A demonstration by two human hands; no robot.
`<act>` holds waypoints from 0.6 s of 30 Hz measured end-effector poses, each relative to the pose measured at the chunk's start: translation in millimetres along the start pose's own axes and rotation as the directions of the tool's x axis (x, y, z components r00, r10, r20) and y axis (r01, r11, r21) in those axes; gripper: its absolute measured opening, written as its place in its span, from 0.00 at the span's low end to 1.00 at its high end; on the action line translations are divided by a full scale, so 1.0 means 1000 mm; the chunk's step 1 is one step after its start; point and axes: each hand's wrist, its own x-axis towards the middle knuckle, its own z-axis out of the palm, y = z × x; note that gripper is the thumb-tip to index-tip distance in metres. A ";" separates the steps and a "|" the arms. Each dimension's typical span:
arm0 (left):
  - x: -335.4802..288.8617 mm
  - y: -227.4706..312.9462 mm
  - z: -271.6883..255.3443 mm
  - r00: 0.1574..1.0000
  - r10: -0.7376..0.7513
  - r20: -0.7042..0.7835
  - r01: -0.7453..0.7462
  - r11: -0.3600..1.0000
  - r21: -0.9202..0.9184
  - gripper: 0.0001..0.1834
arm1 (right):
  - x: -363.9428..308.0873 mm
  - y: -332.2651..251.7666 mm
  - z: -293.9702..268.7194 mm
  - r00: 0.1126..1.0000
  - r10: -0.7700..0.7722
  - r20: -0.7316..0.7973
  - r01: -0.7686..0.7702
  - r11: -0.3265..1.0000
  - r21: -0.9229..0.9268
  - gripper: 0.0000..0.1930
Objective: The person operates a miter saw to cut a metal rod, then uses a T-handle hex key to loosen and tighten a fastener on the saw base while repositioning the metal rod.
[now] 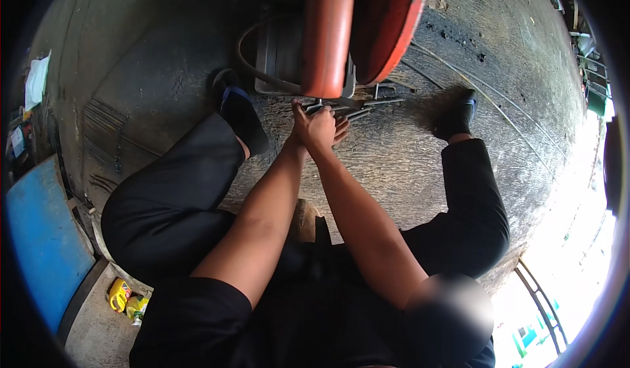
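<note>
My hands are together in front of the low end of a red cylindrical machine housing (328,40). My left hand (299,120) lies partly beneath the right, its thumb pointing up toward the machine. Several fingertips stretch out past the right wrist and appear to belong to that left hand. Over it, my right hand (319,128) is closed with its fingers curled; whatever it may hold is hidden. A short metal shaft (319,103) shows just beyond my knuckles, under the housing. Beside the housing is a round red guard (387,33). Thin metal rods (357,114) lie close to my fingers.
A grey metal base (279,60) stands under the machine, with a cable (241,50) looping at its left. My sandaled feet flank it. Long rods (492,92) lie on the rough floor at right, more bars (105,122) at left. A blue panel (46,237) and yellow containers (120,296) are at lower left.
</note>
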 end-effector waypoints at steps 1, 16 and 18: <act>0.002 -0.001 0.001 0.999 0.027 -0.025 -0.027 1.000 0.000 0.19 | 0.002 -0.003 -0.001 1.000 -0.004 0.004 0.004 0.997 -0.079 0.49; -0.092 0.038 0.022 0.892 -0.056 -0.449 0.451 0.203 0.869 0.19 | 0.000 0.010 -0.020 0.981 -0.155 0.120 0.170 0.977 -0.128 0.27; -0.136 0.059 0.049 0.875 0.096 -0.475 0.422 -0.634 0.648 0.19 | -0.002 0.018 -0.011 0.982 -0.165 0.096 0.181 0.965 -0.192 0.27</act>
